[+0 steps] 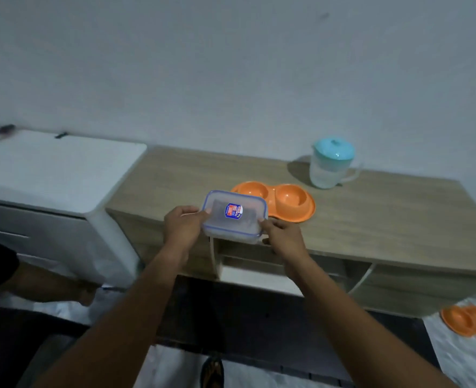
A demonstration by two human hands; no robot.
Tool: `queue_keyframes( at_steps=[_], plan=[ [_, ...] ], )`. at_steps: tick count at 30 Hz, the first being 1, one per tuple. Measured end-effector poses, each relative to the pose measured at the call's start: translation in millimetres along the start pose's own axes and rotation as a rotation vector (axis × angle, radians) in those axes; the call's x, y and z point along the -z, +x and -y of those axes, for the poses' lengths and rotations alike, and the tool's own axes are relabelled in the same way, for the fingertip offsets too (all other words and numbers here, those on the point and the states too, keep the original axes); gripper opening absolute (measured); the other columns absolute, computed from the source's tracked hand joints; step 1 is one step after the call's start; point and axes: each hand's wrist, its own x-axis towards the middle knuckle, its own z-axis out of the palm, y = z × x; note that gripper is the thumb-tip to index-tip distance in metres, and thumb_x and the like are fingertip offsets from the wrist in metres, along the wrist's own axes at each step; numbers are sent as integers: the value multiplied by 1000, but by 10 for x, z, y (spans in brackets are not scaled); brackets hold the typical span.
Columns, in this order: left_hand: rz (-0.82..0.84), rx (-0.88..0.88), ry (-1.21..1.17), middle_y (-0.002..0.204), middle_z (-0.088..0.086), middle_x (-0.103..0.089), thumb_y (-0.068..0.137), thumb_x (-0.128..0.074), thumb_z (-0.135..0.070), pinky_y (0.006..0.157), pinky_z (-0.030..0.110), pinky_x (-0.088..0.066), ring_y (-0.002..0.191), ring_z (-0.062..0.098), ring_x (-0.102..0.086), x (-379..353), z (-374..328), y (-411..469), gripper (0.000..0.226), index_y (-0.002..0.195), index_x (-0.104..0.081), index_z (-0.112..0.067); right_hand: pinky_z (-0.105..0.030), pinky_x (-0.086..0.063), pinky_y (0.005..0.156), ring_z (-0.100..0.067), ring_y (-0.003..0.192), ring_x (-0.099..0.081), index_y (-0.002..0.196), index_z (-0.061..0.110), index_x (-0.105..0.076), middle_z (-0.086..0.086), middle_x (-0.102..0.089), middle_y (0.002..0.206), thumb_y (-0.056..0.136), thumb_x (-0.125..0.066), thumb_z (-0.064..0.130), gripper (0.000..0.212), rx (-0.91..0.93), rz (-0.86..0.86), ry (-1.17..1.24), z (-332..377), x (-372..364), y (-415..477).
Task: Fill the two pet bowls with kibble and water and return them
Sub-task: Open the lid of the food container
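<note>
A clear lidded container [235,217] with a blue seal and a red-blue sticker is held over the front edge of the wooden cabinet top [371,214]. My left hand [185,224] grips its left side and my right hand [283,233] grips its right side. Dark contents show faintly through the lid. Just behind it an orange double pet bowl [287,203] lies on the cabinet top, both hollows looking empty. A clear water jug [329,163] with a turquoise lid stands at the back right, apart from the bowl.
A second orange double bowl [469,322] lies on the floor at the lower right. A white appliance [58,169] stands left of the cabinet. Another person's arm [49,287] reaches in at the lower left. Open shelves run under the cabinet top.
</note>
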Motion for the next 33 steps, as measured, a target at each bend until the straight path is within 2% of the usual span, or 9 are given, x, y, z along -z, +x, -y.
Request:
queue_keyframes(
  at_steps=[4,8,12,16,19,22,26,30,33],
  plan=[
    [116,81,-27,84,9,-68,76,-81,-21,76,35,-58,67,19,-63,134,-289,672,31,100,-67,-7,-28,-52,59,-19,61,-62,85,4,-66,-9,-63,76,94,-72,25,24,-87,36,85,362,-323,493],
    [280,227,-15,91,7,-68,85,-74,-29,69,25,-53,74,14,-64,143,-455,1503,31,106,-67,-7,-42,-56,78,-28,77,-59,86,5,-64,-15,-60,82,94,-70,13,13,-199,51,112,604,-803,1239],
    [315,282,-10,107,13,-71,86,-73,-24,73,26,-54,92,22,-67,26,-392,2324,35,112,-68,-1,-32,-51,57,-21,60,-53,80,5,-61,-11,-54,70,94,-69,6,16,-299,30,41,763,-1123,1870],
    [405,391,-30,95,8,-69,90,-67,-17,75,28,-54,79,16,-64,-67,-267,2896,29,116,-64,-4,-24,-50,43,-20,56,-49,74,4,-56,-12,-50,68,96,-65,3,24,-402,42,13,757,-1342,2245],
    [498,500,-35,105,12,-67,92,-64,-18,74,30,-59,83,18,-65,-33,-131,3104,35,121,-61,1,-23,-54,41,-21,59,-53,75,0,-58,-14,-54,70,94,-67,0,22,-444,31,33,702,-1426,2329],
    [570,549,-37,98,10,-67,93,-63,-18,74,29,-58,84,18,-64,37,-103,3186,23,110,-63,-3,-24,-56,42,-22,61,-58,77,-3,-58,-15,-56,73,93,-70,0,20,-469,31,19,629,-1474,2331],
    [582,444,22,96,18,-68,90,-66,-10,68,39,-61,74,21,-70,75,-168,3258,35,121,-60,6,-29,-58,48,-26,59,-65,74,-4,-64,-23,-66,80,83,-78,0,17,-388,-82,-96,532,-1531,2308],
    [533,327,176,93,15,-69,85,-71,-7,56,33,-61,62,19,-70,65,-293,3196,30,113,-65,2,-35,-56,63,-30,77,-71,85,5,-70,-16,-74,84,81,-81,36,33,-231,-169,-455,472,-1540,2195],
    [419,72,354,109,7,-65,78,-76,-11,63,24,-51,87,19,-64,-12,-302,3273,46,123,-62,-13,-45,-57,81,-31,86,-69,108,20,-59,-7,-71,95,69,-82,57,58,-156,-311,-383,330,-1679,1894]
  ],
)
